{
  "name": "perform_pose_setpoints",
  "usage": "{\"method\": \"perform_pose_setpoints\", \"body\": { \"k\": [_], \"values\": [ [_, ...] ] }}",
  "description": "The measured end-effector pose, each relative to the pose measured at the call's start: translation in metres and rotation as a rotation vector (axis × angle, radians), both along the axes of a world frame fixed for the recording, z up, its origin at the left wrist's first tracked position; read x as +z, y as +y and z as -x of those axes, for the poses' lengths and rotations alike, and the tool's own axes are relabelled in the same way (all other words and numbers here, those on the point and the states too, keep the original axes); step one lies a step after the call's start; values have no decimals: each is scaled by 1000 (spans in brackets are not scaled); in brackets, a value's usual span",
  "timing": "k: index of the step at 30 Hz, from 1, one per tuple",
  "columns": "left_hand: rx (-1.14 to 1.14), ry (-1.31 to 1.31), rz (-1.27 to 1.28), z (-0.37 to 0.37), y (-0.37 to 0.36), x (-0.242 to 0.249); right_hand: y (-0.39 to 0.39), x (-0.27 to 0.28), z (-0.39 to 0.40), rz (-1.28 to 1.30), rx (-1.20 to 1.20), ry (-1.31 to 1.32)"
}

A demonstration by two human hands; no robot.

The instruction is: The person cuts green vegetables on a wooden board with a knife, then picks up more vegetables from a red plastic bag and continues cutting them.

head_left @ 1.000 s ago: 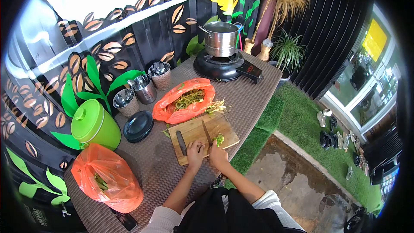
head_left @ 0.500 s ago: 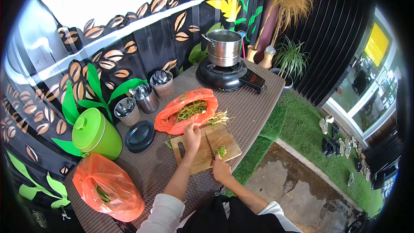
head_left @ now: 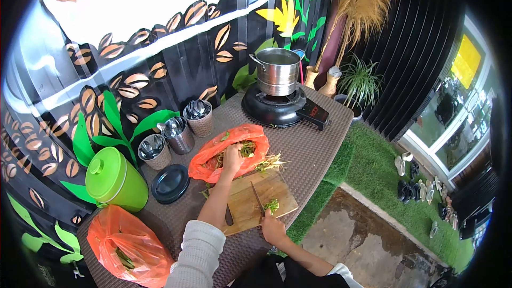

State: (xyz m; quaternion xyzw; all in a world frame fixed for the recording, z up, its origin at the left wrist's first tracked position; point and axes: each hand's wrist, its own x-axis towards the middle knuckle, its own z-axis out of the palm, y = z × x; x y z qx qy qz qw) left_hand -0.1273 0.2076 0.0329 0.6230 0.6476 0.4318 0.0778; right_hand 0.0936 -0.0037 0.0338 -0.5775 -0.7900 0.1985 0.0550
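My left hand [head_left: 233, 158] is in the mouth of an open orange plastic bag [head_left: 205, 169], touching the leafy greens [head_left: 247, 148] inside; its fingertips are hidden among them. My right hand [head_left: 273, 228] is closed round the handle of a knife [head_left: 257, 194], whose blade rests over a wooden cutting board [head_left: 242, 210]. A small heap of chopped greens [head_left: 272, 205] lies on the board beside the blade. Pale trimmed stalks [head_left: 271, 162] lie on the table between the bag and the board.
A steel pot [head_left: 278, 74] stands on a black portable stove [head_left: 274, 108] at the back. Cutlery cups [head_left: 176, 134], dark plates [head_left: 170, 183], a green lidded bucket [head_left: 118, 178] and a second orange bag [head_left: 128, 245] line the left. The table's edge [head_left: 320, 173] runs along the right.
My left hand has moved from above the cutting board forward into the open bag. The right hand still holds the knife over the board. The view has tilted slightly.
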Motion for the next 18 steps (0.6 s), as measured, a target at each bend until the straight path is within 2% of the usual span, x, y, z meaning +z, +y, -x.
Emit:
{"method": "perform_pose_setpoints", "body": {
  "k": [1,2,4,6,9,12,16,18],
  "values": [
    [-66,18,-168,3,7,-5,1,0,-1,34,-4,12],
    [-67,19,-170,5,13,-11,2,0,-1,68,-7,24],
    [-52,45,-38,5,22,-13,4,-4,-2,79,-14,36],
    [-61,70,-10,6,27,-16,5,-8,-3,90,-21,46],
    [-58,94,264,5,33,-16,6,-11,-3,63,-31,59],
    [-69,155,266,6,33,-11,6,-12,-2,82,-42,43],
    [-127,108,210,7,33,-7,6,-9,-3,92,-41,44],
    [-193,131,71,9,31,-9,6,-6,-2,100,-39,51]
  ]
}}
